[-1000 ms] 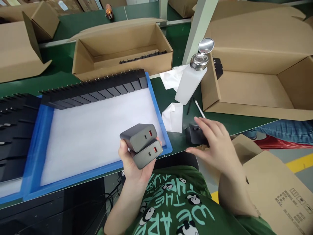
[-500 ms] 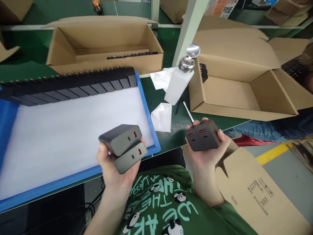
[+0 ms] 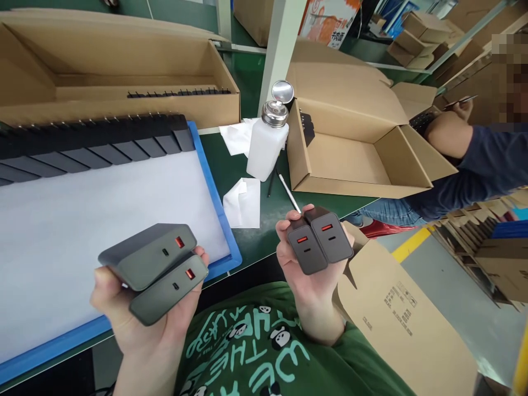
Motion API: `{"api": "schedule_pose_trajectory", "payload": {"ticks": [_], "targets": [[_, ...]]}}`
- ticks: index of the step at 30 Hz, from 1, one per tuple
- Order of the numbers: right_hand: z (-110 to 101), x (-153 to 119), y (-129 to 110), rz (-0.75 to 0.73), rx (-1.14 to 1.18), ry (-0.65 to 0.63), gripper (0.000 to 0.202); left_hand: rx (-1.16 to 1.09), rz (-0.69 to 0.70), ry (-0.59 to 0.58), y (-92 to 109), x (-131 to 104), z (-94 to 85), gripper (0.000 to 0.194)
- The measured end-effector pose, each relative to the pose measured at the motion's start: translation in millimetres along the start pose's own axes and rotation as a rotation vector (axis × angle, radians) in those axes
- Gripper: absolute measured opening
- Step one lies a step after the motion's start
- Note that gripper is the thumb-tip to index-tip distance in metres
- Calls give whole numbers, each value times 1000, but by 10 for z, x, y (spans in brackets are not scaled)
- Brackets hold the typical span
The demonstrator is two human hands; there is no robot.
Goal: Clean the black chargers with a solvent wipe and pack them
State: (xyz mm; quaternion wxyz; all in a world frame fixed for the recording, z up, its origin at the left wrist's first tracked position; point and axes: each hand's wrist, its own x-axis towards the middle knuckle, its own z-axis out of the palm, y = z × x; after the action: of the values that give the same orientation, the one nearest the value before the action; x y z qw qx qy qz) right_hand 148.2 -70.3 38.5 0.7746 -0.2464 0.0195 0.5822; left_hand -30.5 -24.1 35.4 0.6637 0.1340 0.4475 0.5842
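We keep our hands apart, each clamped on two chargers. Relative to the pump bottle (image 3: 267, 144), our left hand (image 3: 142, 335) is nearer us and to the left; it grips the grey chargers (image 3: 152, 256), stacked and tilted, over the blue-framed tray (image 3: 220, 220). Our right hand (image 3: 311, 286) is nearer us and slightly to the right; it supports the dark chargers (image 3: 332, 239), side by side, from beneath. Each charger shows one red port and one small oval port. A white-handled tool (image 3: 289, 192) lies on the bench (image 3: 270, 242), between bottle and right hand.
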Motion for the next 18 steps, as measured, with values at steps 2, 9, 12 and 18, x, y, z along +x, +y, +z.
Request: {"api": "schedule_pose_trajectory", "payload": {"ticks": [2,9,12,18], "targets": [[4,-4,7,6,1,0,38,-2,-5,-11,2,0,-10,55],[8,-6,9,5,14,0,35,27,-25,-42,8,3,-30,62],[17,1,14,6,11,29,35,51,-28,-53,16,1,-27,62],[75,5,34,-49,-63,200,35,39,-35,-72,3,12,-27,60]]}}
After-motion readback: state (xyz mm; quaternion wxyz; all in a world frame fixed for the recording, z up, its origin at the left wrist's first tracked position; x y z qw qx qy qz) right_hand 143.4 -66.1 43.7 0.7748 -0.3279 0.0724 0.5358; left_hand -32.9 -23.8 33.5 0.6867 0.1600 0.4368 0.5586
